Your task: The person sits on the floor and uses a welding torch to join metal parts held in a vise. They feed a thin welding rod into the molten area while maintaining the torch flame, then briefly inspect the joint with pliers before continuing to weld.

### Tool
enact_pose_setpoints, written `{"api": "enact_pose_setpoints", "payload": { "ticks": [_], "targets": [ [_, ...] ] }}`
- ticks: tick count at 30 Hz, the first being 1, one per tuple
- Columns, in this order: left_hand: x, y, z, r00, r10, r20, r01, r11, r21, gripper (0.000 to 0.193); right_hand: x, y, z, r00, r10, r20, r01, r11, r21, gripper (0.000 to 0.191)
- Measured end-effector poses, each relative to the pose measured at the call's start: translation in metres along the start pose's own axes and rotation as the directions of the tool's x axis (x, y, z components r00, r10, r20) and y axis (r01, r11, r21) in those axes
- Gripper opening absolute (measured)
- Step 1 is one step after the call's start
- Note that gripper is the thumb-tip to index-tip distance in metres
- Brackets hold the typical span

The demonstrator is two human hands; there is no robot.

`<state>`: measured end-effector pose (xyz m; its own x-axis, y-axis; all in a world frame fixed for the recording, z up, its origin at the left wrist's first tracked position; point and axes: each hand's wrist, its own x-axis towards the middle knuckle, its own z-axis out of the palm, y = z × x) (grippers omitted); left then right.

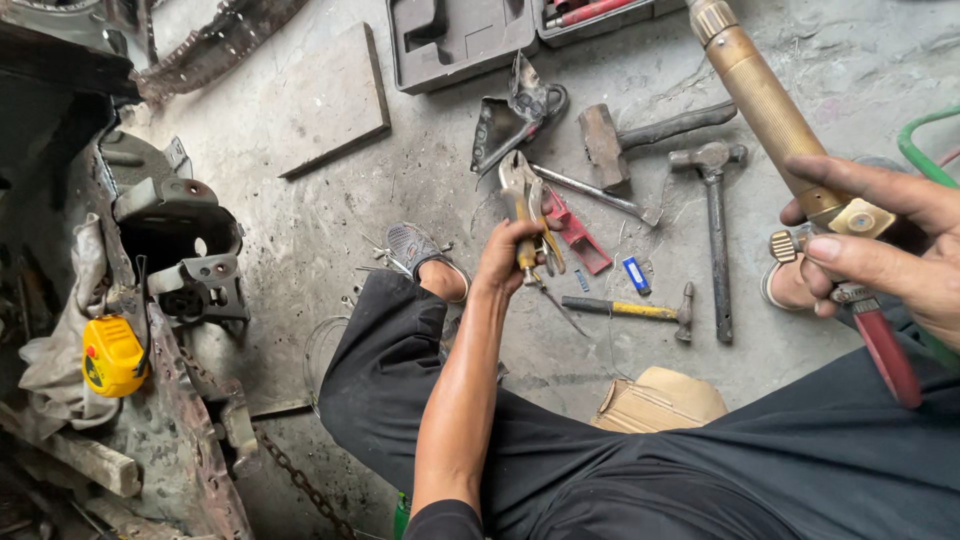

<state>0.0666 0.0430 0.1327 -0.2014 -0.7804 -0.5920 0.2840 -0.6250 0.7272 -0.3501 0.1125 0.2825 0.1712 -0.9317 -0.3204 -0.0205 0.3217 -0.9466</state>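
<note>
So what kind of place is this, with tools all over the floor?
Most likely a metal or auto repair workshop: hammers lie on the bare concrete floor, the right hand holds a brass cutting torch, and the left hand grips locking pliers.

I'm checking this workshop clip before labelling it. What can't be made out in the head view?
- Brass torch: its tip is cut off by the top edge.
- Locking pliers: handles hidden inside the left hand.
- Red hose: its end disappears behind the dark trousers.
- Open tool case: its upper half lies beyond the top edge.
</note>
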Motion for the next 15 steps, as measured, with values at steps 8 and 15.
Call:
{"api": "enact_pose_setpoints", "payload": {
  "ticks": [8,15],
  "targets": [
    [0.051,0.005,-0.049,0.999,-0.018,0.034,0.026,0.965,-0.261,0.054,0.015,0.023,-0.005,0.997,0.040,0.070,-0.034,0.995,-0.089,0.070],
    [0.118,0.010,-0.066,0.982,-0.086,0.166,0.157,0.862,-0.483,0.038,0.014,0.050,-0.017,0.981,0.190,0.042,-0.181,0.969,-0.166,0.070]
  ]
}}
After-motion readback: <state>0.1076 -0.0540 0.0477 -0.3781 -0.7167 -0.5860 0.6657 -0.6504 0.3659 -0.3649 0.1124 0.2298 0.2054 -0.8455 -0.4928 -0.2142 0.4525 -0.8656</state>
